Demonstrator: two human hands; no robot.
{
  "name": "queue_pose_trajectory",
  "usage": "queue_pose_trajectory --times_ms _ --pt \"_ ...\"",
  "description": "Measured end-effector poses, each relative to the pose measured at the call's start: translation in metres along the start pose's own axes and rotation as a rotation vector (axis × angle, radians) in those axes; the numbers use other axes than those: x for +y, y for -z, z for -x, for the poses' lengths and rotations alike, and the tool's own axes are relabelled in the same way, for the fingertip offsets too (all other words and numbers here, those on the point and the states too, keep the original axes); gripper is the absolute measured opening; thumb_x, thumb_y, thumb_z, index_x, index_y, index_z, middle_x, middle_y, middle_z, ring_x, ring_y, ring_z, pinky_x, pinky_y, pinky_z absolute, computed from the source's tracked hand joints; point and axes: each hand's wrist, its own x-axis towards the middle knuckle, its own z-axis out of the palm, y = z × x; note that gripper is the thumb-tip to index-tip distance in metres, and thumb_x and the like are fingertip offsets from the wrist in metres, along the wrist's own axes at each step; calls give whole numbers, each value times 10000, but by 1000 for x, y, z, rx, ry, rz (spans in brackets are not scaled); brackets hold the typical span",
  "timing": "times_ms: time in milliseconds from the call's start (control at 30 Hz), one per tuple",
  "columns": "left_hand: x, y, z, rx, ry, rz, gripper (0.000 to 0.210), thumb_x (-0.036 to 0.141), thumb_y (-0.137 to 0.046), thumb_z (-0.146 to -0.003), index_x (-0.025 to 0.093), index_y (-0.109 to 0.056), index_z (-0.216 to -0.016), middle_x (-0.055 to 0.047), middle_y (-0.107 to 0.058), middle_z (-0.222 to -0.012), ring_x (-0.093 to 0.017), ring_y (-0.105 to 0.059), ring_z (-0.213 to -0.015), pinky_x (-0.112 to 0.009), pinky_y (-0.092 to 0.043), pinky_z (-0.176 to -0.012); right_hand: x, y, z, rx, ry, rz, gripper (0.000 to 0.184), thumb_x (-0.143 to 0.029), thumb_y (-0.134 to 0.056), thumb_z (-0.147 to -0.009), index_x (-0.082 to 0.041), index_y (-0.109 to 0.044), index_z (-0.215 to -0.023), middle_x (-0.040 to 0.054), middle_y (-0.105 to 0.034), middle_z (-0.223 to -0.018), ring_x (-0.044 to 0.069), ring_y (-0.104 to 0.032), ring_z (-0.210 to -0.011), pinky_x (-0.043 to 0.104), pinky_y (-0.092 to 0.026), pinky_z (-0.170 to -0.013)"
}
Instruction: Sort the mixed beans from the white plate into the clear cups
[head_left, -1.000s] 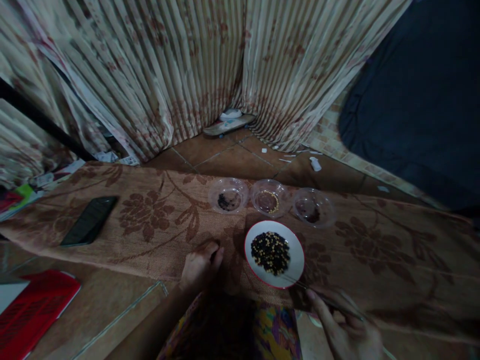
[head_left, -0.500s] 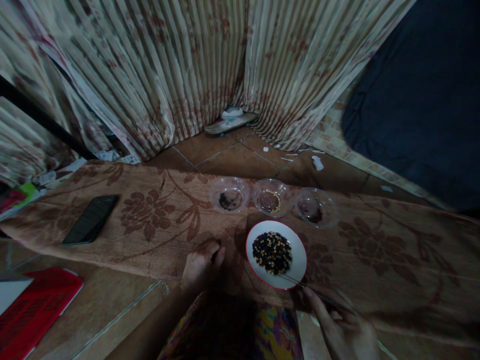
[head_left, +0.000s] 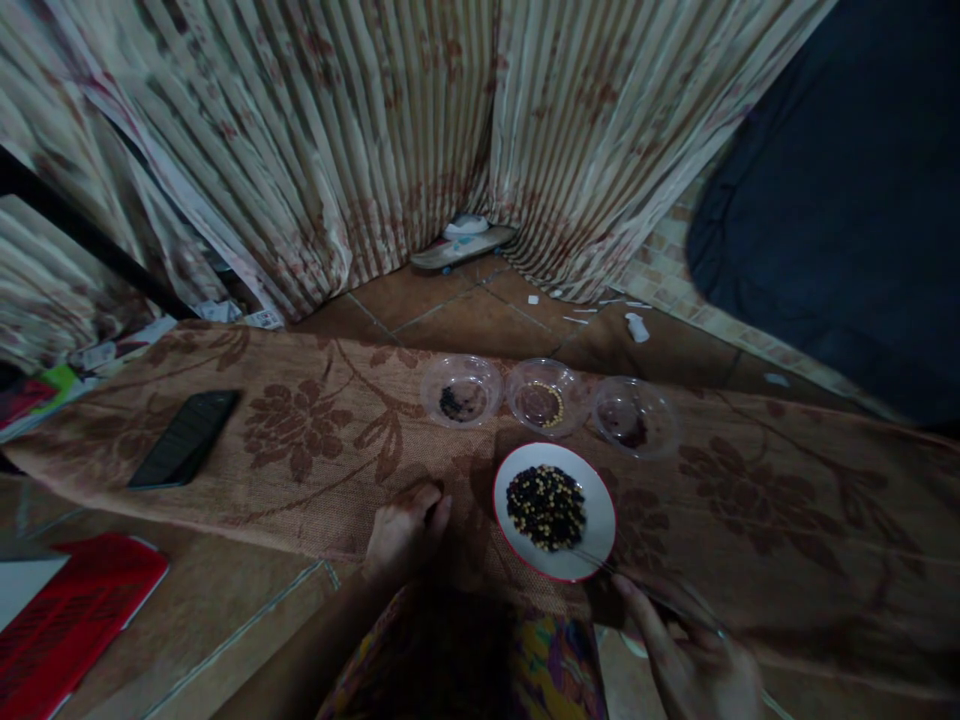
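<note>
Beans (head_left: 546, 507), black and pale mixed, in red-rimmed white bowl (head_left: 598, 510). Markings on red item (head_left: 82, 620) at lower left unreadable. Right hand (head_left: 694, 668) grips thin tweezers (head_left: 676, 604), tips over bowl near beans. Left hand (head_left: 405, 525) curled in loose fist on patterned cloth (head_left: 442, 465).

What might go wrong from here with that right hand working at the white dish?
Two risks, as I judge them. The thin tool in the right hand crosses the red rim of the white dish, so a sharp push might flick some of the dark and pale pieces onto the patterned cloth. Also, the three clear bowls stand close together near the cloth's far edge; a bump could shift one over it.
</note>
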Motion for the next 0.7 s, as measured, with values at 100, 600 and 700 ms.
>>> queue_pose_trajectory --times_ms 100,600,700 --pt "0 0 0 0 9 2 266 324 -442 -956 209 -562 -748 -12 -669 -748 -152 -653 -719 -245 -421 -636 2 -2 1 2 -51 -15 320 -503 -651 -797 -210 -770 -837 71 -759 -883 220 -730 -790 207 -570 -548" --pt "-1 0 0 -6 -2 4 259 336 -418 -971 215 -563 -793 -6 -666 -770 -145 -647 -735 -243 -411 -639 -5 -11 -4 -47 -107 -86 317 -520 -656 -786 -226 -773 -789 66 -759 -864 226 -728 -801 248 -597 -643" --pt "-2 -2 0 -12 -3 12 273 336 -415 -969 212 -557 -771 -9 -663 -764 -141 -637 -714 -239 -409 -633 -4 -13 -5 -67 -115 -105 311 -514 -657 -788 -229 -778 -804 66 -761 -872 226 -732 -808 242 -598 -629"
